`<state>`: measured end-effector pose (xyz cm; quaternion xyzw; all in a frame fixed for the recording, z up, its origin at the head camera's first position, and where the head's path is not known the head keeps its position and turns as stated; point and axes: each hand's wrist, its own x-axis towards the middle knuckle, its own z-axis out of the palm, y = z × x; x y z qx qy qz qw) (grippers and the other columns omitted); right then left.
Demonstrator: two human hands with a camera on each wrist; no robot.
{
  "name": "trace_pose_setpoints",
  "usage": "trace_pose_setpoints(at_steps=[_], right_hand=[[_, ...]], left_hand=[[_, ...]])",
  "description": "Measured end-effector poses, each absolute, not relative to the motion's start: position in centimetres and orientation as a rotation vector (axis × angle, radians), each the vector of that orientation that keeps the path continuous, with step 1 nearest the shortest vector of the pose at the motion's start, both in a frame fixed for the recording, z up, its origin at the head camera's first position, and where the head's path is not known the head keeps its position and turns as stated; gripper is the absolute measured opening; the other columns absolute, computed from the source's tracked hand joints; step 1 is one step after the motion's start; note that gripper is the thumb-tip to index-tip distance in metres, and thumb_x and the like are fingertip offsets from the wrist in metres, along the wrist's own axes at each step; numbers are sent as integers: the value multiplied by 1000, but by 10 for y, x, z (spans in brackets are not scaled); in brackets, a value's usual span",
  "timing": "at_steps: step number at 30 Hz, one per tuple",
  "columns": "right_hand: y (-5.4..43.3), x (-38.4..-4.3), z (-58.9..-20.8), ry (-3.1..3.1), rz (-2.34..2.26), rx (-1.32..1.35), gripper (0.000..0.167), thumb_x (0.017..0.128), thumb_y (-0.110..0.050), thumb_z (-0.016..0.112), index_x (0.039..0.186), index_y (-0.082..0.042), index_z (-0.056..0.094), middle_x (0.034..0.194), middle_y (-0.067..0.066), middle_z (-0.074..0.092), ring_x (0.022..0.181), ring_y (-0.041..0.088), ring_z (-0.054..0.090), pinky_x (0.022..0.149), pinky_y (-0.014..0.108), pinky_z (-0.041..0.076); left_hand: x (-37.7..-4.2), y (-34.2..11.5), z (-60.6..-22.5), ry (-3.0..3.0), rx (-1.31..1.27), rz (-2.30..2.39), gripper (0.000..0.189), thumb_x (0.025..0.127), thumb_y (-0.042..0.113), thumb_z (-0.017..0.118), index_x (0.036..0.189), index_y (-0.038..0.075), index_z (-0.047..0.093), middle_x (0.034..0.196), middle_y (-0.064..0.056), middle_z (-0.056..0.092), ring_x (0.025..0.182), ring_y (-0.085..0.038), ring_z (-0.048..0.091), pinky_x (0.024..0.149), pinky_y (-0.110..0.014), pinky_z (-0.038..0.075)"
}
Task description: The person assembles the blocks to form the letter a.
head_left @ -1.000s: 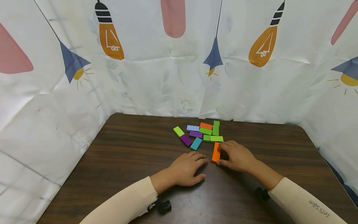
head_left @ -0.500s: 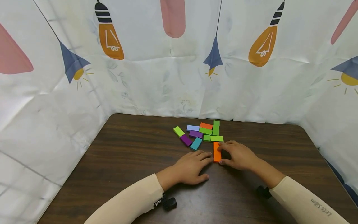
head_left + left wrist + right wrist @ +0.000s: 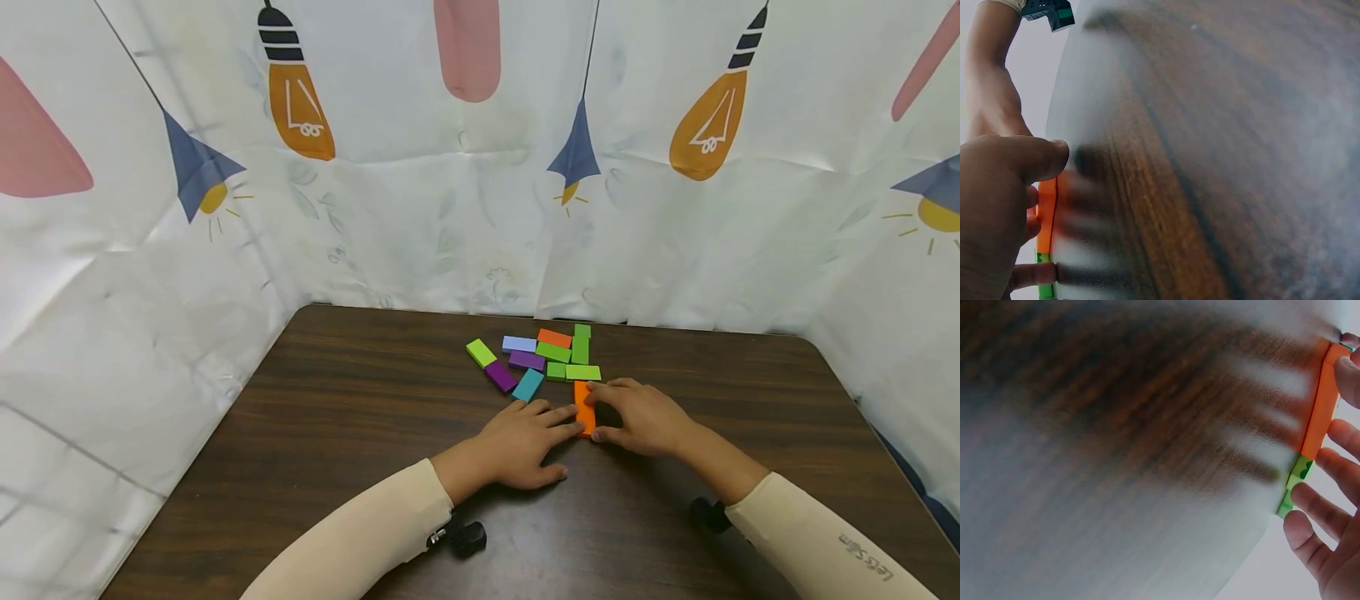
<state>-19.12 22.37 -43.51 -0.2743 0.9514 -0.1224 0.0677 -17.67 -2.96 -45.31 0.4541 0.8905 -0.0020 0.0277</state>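
An orange block (image 3: 587,416) lies on the brown table with its long side pointing away from me. My right hand (image 3: 647,419) holds it from the right, thumb near its close end and fingers toward its far end. From the left, my left hand (image 3: 522,447) reaches in with spread, fairly straight fingers, two fingertips overlapping the block's left edge. In the right wrist view, fingertips line the side of the orange block (image 3: 1321,409). The left wrist view shows part of the orange block (image 3: 1047,215) behind the left thumb.
Just beyond the orange block lie flat coloured blocks, among them a light green one (image 3: 582,372), a teal one (image 3: 528,385), a dark purple one (image 3: 501,377) and a lavender one (image 3: 519,344). A printed white curtain (image 3: 465,225) hangs behind the table's far edge (image 3: 420,312).
The orange block has shifted slightly right and straightened from a slant, with the right hand on it. My left hand has slid right until its fingertips overlap the block.
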Motion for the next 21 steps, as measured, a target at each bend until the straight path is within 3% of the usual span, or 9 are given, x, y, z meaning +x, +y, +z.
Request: trace_pose_setpoints(at_steps=[10, 17, 21], right_hand=[[221, -193, -431, 2867, -337, -858, 49, 90, -45, 77, 129, -18, 68, 146, 9, 57, 131, 38, 52, 101, 65, 43], [216, -205, -424, 2929, -396, -916, 40, 91, -36, 78, 123, -12, 70, 122, 3, 69, 120, 32, 59, 97, 55, 50], [214, -218, -422, 2955, -440, -911, 42, 93, -32, 77, 127, -9, 70, 126, 6, 68, 123, 32, 57, 100, 54, 49]], left_hand=[[-178, -29, -451, 2745, 1390, -33, 69, 99, 59, 56, 159, 31, 39, 164, 6, 33, 139, -21, 41, 112, -45, 38], [-178, -27, -450, 2745, 1403, -70, 70, 98, 60, 56, 159, 31, 39, 164, 6, 34, 139, -21, 42, 110, -45, 41], [-178, -27, -450, 2745, 1406, -95, 70, 98, 61, 56, 159, 31, 39, 164, 6, 33, 139, -20, 41, 111, -44, 40]])
